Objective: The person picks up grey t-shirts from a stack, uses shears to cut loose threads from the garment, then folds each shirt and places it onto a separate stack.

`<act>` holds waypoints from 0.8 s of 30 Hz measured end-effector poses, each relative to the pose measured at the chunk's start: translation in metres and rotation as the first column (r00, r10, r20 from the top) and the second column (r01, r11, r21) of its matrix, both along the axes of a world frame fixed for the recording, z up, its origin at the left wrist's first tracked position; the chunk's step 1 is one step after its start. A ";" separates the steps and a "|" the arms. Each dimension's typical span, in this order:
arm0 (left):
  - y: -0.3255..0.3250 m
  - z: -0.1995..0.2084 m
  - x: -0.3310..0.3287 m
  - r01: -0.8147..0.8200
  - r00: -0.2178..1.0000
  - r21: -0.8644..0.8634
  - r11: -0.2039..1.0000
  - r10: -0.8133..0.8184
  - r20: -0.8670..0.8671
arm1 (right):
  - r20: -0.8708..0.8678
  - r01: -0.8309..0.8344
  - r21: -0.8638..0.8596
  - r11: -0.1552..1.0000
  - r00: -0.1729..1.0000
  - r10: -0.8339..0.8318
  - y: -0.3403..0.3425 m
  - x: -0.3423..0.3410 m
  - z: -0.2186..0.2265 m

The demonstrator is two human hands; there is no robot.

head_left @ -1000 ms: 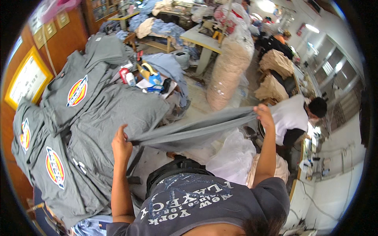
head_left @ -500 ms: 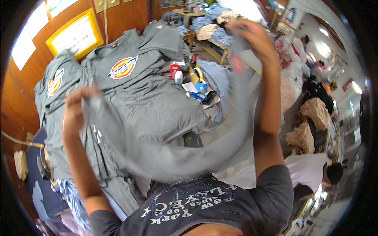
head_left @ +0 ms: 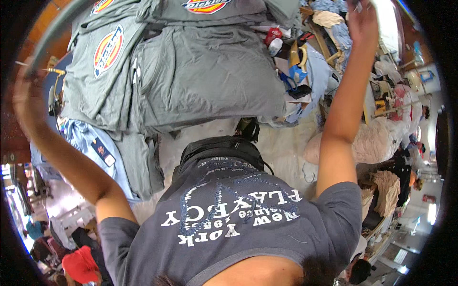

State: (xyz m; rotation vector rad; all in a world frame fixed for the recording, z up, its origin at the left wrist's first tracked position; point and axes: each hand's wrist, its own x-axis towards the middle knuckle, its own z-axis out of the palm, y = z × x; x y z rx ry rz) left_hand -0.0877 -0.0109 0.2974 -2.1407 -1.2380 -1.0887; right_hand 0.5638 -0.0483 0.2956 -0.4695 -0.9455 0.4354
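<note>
Both my arms are raised and spread wide. At the far left, my left hand [head_left: 27, 93] is closed on a grey garment [head_left: 53, 31], whose edge curves up and out of the picture; motion blurs the hand. My right hand [head_left: 363, 21] is up at the top right edge with its fingers bent together, and the part of the garment there is mostly out of sight. Below my hands lie several grey T-shirts [head_left: 210, 76] in a spread pile, some with a red and yellow oval print [head_left: 109, 50].
Right of the pile are scissors with a pale yellow handle [head_left: 301, 56], a white bottle [head_left: 275, 46] and blue cloth [head_left: 317, 71]. Light blue garments [head_left: 98, 150] with a dark tag hang at the left front. Bagged goods [head_left: 367, 143] stand on the right. A person in red [head_left: 81, 264] is behind at lower left.
My hands have moved apart and outward, carrying the grey garment up from in front of my chest, mostly out of the picture. The view has tilted toward my body.
</note>
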 end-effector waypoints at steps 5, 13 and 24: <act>-0.032 -0.208 0.045 0.712 0.321 -0.416 0.565 0.265 0.909 | -0.344 -0.340 -0.451 0.825 0.919 0.191 -0.060 -0.018 -0.221; -0.074 -0.287 0.075 0.818 0.033 -0.337 0.465 0.548 0.836 | -0.526 -0.477 -0.607 0.636 0.841 0.129 -0.139 -0.022 -0.334; -0.070 -0.303 0.080 0.719 0.024 -0.417 0.556 0.580 0.814 | -0.251 -0.249 -0.897 0.365 0.967 0.042 -0.109 -0.030 -0.303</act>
